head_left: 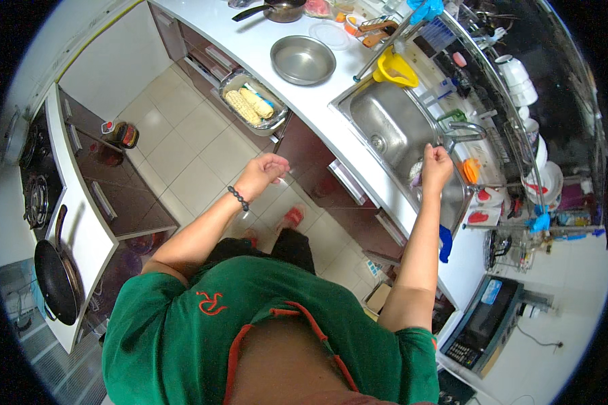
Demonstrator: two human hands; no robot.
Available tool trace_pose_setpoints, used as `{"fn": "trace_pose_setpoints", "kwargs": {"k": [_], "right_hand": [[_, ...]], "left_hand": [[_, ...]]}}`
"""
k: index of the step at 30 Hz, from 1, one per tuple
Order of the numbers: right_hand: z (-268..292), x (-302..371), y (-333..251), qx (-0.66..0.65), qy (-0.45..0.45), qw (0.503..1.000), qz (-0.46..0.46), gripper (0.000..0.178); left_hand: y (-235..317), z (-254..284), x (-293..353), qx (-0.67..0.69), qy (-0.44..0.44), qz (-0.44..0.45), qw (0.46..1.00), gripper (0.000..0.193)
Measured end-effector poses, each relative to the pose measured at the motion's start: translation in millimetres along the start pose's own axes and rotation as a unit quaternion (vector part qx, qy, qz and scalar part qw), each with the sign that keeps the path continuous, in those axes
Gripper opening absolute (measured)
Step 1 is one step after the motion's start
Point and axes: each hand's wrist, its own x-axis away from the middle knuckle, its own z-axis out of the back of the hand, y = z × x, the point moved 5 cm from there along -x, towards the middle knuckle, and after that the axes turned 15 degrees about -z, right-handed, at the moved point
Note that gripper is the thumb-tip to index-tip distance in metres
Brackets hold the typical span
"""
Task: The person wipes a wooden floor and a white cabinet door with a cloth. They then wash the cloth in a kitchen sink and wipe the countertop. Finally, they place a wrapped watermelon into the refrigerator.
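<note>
My right hand (437, 167) is over the right basin of the steel sink (390, 120), close to the faucet (467, 132). Its fingers are curled closed, and whatever they may hold is hidden. Just beside it, a small white and purple thing (416, 174) shows in the basin, too small to name. My left hand (263, 174), with a dark bead bracelet on its wrist, hangs in the air over the floor. Its fingers are loosely bent and apart, with nothing in them. Corn cobs (242, 108) lie in a lined container (275, 123) at the counter's front edge.
On the counter (250, 42) stand a round metal pan (302, 60) and a saucepan (284, 9). A yellow basket (394, 67) hangs by the sink under a dish rack (510, 115). A wok (57, 282) rests at left; a microwave (481, 324) stands at right.
</note>
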Motion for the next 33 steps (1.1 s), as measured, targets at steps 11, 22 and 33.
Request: {"fn": "trace_pose_setpoints", "kwargs": {"k": [11, 22, 33], "right_hand": [[-191, -98, 104, 0.310, -0.246, 0.918, 0.028, 0.043], [-301, -39, -177, -0.140, -0.321, 0.844, 0.405, 0.027], [-450, -41, -141, 0.199, -0.430, 0.838, 0.269, 0.037]], "left_hand": [[2, 7, -128, -0.022, 0.099, -0.043, 0.994, 0.017], [11, 13, -266, 0.170, 0.211, -0.018, 0.962, 0.043], [-50, 75, -351, 0.280, 0.394, -0.002, 0.875, 0.018]]}}
